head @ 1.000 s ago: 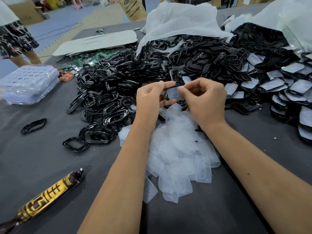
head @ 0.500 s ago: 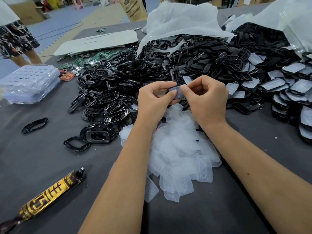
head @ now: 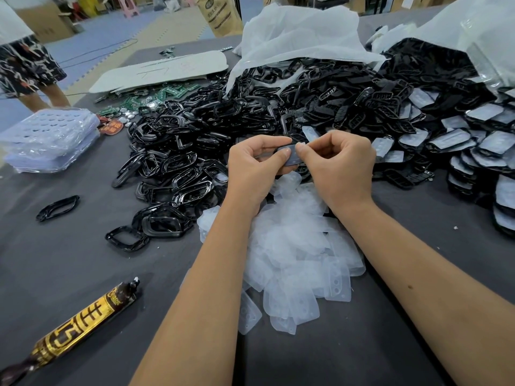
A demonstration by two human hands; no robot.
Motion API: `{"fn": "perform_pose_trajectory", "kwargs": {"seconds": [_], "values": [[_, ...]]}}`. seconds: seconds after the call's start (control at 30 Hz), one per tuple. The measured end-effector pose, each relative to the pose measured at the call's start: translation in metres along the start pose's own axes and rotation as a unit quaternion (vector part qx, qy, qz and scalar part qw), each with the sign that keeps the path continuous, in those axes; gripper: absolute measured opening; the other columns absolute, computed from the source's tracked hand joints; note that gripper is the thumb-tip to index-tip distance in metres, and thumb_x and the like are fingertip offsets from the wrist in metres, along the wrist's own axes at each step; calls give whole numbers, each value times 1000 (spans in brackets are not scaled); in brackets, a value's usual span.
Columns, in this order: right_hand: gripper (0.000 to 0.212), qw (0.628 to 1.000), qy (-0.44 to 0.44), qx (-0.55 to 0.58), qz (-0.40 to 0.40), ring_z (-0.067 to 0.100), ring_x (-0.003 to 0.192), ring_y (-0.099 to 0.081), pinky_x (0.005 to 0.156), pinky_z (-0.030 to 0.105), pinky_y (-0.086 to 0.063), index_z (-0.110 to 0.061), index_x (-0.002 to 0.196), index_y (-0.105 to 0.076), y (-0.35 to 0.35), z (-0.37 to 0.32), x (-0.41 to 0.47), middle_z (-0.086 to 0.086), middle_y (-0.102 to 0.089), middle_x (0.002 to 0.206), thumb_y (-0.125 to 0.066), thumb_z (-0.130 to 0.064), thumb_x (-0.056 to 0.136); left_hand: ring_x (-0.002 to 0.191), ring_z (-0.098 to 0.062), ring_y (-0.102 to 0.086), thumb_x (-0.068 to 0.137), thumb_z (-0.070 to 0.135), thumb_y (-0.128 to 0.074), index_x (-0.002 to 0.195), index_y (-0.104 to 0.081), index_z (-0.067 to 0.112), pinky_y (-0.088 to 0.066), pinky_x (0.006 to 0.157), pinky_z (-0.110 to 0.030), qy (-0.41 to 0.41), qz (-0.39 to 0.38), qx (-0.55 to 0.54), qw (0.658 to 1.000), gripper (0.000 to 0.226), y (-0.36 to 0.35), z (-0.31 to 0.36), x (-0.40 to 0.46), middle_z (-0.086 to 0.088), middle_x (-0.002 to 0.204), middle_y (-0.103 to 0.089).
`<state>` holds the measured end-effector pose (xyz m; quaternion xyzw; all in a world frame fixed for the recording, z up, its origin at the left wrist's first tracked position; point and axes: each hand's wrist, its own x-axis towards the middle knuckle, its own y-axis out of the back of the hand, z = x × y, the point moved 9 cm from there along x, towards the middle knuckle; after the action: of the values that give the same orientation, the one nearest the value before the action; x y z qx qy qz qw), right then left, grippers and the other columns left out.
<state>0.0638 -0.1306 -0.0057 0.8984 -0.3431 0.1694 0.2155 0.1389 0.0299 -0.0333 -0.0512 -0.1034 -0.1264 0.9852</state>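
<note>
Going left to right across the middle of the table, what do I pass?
Stack of clear trays, heap of black frames, left hand, little piece pinched between both hands, right hand, black parts covered with clear film.

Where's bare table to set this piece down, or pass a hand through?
Bare table lies left, between the lone black frame and the gold tube. Another patch sits right of the clear pad pile, before the covered stacks. Farther back, the black frame heap is crowded.

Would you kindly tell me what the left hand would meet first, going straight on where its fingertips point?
Probably the right hand, just across the small piece the left hand also pinches.
</note>
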Motion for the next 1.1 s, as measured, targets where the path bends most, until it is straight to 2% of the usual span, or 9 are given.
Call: {"fn": "perform_pose_trajectory", "kwargs": {"seconds": [0.23, 0.47, 0.6, 0.67, 0.8, 0.87, 0.97, 1.1], "values": [[19, 1000, -1, -3, -12, 8, 60, -66, 64, 28, -57, -15, 73, -72, -3, 2, 1, -9, -69, 65, -83, -25, 85, 65, -13, -74, 89, -7, -73, 95, -76, 5, -57, 59, -19, 6, 6, -5, 1000, 14, 1, 0, -1, -5, 77, -78], [20, 999, -14, 26, -38, 8, 59, -64, 62, 25, -53, -13, 73, -73, -7, 6, 1, -5, -70, 66, -84, -25, 84, 78, -21, -76, 92, -6, -69, 97, -77, 7, -58, 65, -23, 12, 12, 3, 1000, 16, 4, -3, 1, -12, 85, -78], [22, 999, -11, 8, -36, 2, 57, -60, 60, 17, -47, -20, 70, -68, -7, 7, 1, -11, -67, 63, -84, -25, 84, 67, -12, -71, 93, -5, -68, 98, -77, 7, -57, 64, -23, 9, 7, 21, 1000, 16, 4, -2, 1, -9, 82, -77], [22, 999, -13, 16, -37, 2, 57, -60, 59, 18, -47, -20, 70, -68, -7, 8, 0, -11, -66, 64, -86, -25, 82, 63, -11, -69, 93, -5, -69, 96, -78, 9, -56, 61, -22, 10, 11, 30, 999, 17, 5, -2, 1, -7, 80, -76], [28, 991, -68, 102, -57, 9, 66, -60, 63, 26, -52, -12, 87, -65, -10, 21, 3, -2, -67, 76, -90, -21, 78, 59, -14, -67, 93, 0, -69, 94, -79, 15, -56, 57, -28, 14, 17, 46, 999, 17, 8, -3, 0, -6, 80, -77], [25, 977, -105, 161, -98, 11, 66, -62, 56, 22, -49, -14, 92, -66, -16, 27, 4, 0, -67, 78, -89, -15, 80, 59, -16, -67, 92, -1, -70, 91, -78, 17, -57, 59, -29, 12, 18, 41, 999, 20, 8, -3, 0, -8, 79, -77], [17, 959, -123, 205, -154, 9, 54, -60, 43, 17, -43, -15, 89, -70, -24, 28, 3, -1, -69, 71, -84, -6, 84, 65, -20, -70, 92, -2, -70, 90, -78, 17, -59, 64, -31, 13, 17, 23, 1000, 21, 7, -2, -1, -11, 83, -78], [16, 953, -122, 215, -175, 10, 52, -62, 43, 14, -42, -12, 91, -72, -27, 23, 0, 1, -70, 68, -81, 1, 86, 75, -21, -75, 91, -7, -70, 93, -77, 9, -58, 64, -23, 11, 2, -1, 1000, 18, 2, 0, -2, -9, 82, -78]]}}
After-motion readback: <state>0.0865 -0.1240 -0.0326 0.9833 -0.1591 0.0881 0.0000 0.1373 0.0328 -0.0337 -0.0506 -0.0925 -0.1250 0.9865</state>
